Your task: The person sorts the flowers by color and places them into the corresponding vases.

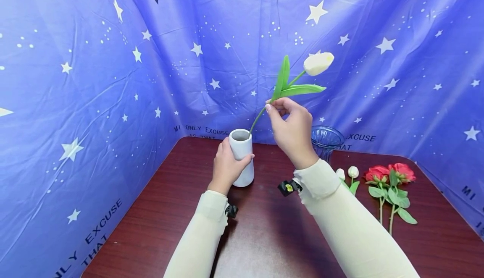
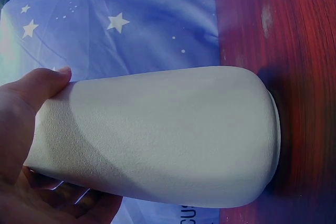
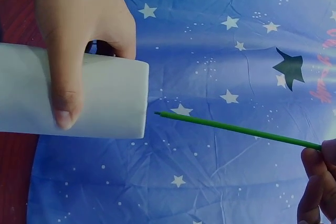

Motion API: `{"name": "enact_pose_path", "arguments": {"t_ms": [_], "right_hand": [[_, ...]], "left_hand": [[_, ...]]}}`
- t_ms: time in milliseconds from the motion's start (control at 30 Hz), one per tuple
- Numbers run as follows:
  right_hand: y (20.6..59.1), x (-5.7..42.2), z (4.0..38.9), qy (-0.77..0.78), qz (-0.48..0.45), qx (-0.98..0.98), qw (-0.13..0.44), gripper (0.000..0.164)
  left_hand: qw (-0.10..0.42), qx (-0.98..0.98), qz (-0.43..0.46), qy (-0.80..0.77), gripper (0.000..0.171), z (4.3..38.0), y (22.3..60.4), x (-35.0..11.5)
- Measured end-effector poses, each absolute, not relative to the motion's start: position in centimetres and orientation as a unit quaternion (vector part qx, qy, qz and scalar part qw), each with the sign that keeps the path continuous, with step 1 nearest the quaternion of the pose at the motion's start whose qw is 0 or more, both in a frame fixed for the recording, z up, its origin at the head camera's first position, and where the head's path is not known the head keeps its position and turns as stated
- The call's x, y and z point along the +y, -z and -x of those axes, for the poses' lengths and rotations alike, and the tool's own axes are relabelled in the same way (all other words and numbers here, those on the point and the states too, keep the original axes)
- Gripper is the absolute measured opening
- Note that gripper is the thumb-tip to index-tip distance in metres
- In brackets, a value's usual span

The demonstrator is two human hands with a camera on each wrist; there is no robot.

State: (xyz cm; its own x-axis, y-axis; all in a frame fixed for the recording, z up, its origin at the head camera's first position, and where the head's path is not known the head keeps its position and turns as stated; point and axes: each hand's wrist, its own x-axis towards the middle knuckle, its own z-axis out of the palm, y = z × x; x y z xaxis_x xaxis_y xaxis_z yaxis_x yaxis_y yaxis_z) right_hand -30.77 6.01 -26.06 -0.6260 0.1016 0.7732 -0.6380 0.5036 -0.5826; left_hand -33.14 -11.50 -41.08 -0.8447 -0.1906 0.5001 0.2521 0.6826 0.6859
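My left hand [image 1: 226, 166] grips a white vase [image 1: 242, 148] that stands upright on the table, thumb on one side and fingers on the other. Its textured body and base fill much of the left wrist view. My right hand [image 1: 293, 130] pinches an artificial white tulip [image 1: 319, 64] by its green stem, just below the two leaves. The tulip tilts with its bloom up and to the right. In the right wrist view the bare end of the stem [image 3: 236, 129] points at the vase mouth, a short gap outside the rim.
Behind my right wrist stands a blue glass vase [image 1: 327, 137], partly hidden. On the right side of the brown table [image 1: 151, 211] lie small white tulips [image 1: 353, 172] and red roses [image 1: 401, 172] with leafy stems. A blue star-printed cloth [image 1: 242, 51] surrounds the table.
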Motion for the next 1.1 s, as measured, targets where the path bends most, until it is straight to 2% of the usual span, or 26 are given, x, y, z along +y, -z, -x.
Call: {"name": "enact_pose_path", "arguments": {"t_ms": [567, 1100], "right_hand": [[26.8, 5.3, 31.0, -0.471, -0.192, -0.761, 0.403, 0.012], [28.7, 4.7, 32.1, -0.439, -0.197, -0.796, 0.368, 0.011]], "left_hand": [[0.272, -0.875, 0.018, 0.401, 0.089, 33.2, 41.1, -11.5], [0.280, -0.871, 0.022, 0.403, 0.087, 33.1, 41.0, -11.4]]}}
